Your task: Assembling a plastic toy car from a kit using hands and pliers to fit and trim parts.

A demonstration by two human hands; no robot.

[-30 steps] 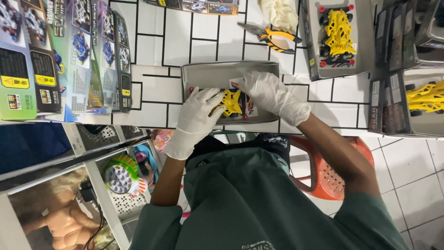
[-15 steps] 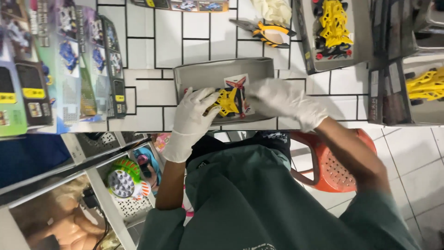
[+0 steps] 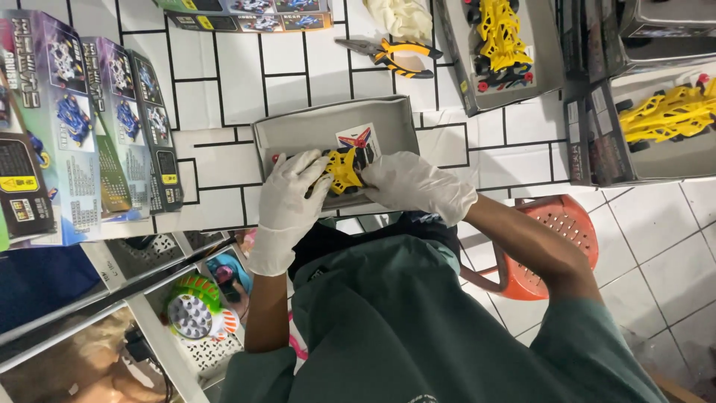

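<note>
Gloved left hand and right hand pinch a yellow toy car between them over the near edge of an open grey box. Beyond the box, bare tiles, then yellow-handled pliers.

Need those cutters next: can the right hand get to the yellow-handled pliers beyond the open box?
Probably yes. The pliers lie uncovered on the tiles past the grey box, but the right hand is on the yellow toy car.
</note>
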